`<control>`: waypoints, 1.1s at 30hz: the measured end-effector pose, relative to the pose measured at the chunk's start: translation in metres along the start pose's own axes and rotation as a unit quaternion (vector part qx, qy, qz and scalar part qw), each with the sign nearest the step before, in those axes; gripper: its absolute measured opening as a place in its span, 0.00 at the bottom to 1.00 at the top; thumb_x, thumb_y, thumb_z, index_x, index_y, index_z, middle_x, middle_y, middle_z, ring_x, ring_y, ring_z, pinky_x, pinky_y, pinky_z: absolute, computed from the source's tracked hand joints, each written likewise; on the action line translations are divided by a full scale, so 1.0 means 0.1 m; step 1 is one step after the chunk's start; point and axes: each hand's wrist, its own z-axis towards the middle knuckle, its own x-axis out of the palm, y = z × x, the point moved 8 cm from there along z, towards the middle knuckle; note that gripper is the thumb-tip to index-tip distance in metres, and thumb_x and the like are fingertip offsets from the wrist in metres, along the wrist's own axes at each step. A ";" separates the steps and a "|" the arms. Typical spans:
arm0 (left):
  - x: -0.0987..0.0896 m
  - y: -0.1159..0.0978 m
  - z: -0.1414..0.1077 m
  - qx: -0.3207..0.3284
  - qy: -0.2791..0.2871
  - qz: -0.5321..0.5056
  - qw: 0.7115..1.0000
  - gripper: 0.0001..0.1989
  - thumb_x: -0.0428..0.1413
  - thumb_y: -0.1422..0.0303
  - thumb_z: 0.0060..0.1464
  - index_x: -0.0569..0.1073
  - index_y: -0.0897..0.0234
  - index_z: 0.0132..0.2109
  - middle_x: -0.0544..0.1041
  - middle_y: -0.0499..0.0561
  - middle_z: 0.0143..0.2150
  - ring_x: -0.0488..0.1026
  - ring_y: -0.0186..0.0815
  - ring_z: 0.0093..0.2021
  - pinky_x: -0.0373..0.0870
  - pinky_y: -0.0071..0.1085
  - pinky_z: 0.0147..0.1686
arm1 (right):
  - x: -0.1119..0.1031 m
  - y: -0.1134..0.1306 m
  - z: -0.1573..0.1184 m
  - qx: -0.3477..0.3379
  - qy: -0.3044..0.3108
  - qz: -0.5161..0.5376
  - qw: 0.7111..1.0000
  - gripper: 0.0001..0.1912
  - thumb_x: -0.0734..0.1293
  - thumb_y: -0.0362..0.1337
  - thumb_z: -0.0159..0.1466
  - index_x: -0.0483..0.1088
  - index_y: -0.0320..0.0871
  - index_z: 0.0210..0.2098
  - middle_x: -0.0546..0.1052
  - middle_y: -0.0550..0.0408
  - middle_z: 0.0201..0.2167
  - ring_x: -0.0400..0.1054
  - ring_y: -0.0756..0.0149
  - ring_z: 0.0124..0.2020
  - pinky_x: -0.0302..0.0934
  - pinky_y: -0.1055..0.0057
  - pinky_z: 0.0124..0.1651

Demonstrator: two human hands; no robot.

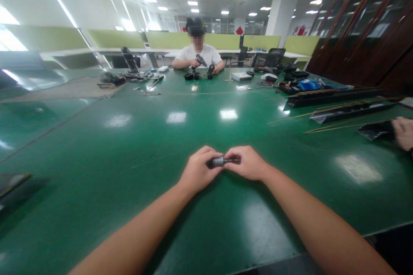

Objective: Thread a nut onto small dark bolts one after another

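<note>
Just above the green tabletop, or resting on it, my two hands meet at one small tool-like piece. My left hand (pixel 197 171) is closed around its grey metallic cylinder (pixel 218 161), thumb and fingers on either side. From the cylinder a thin dark shaft (pixel 229 160) points right, and the fingertips of my right hand (pixel 250 164) pinch it. The cylinder's left end is hidden in my left palm, so its exact kind does not show.
Across the green table (pixel 145 137), a person (pixel 200 53) holds a power drill (pixel 201 60). At right lie black metal channels (pixel 335 96) and thin rods (pixel 290 118); another person's hand (pixel 404 132) touches a channel. Tools and cables (pixel 145 76) lie at the far left.
</note>
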 end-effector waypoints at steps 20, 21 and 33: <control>0.00 0.04 0.00 -0.007 -0.004 0.007 1.000 0.11 0.63 0.69 0.51 0.78 0.60 0.43 0.76 0.52 0.40 0.73 0.37 0.41 0.72 0.32 0.41 | -0.03 -0.03 -0.01 0.008 0.002 -0.019 1.000 0.05 0.71 0.34 0.59 0.77 0.43 0.35 0.79 0.56 0.31 0.71 0.68 0.32 0.60 0.73 0.36; 0.00 0.04 0.00 -0.007 -0.004 0.007 1.000 0.11 0.63 0.69 0.51 0.78 0.60 0.43 0.76 0.53 0.40 0.73 0.37 0.41 0.72 0.32 0.42 | -0.03 -0.03 -0.01 0.008 0.003 -0.018 1.000 0.05 0.71 0.34 0.59 0.77 0.43 0.35 0.79 0.56 0.31 0.71 0.67 0.32 0.60 0.73 0.36; -0.01 0.04 0.00 -0.006 -0.003 0.010 1.000 0.11 0.63 0.70 0.51 0.78 0.61 0.44 0.76 0.52 0.41 0.73 0.37 0.41 0.72 0.32 0.42 | -0.06 -0.04 -0.01 0.013 0.002 -0.011 1.000 0.05 0.71 0.34 0.58 0.78 0.43 0.35 0.80 0.56 0.31 0.72 0.67 0.32 0.62 0.72 0.37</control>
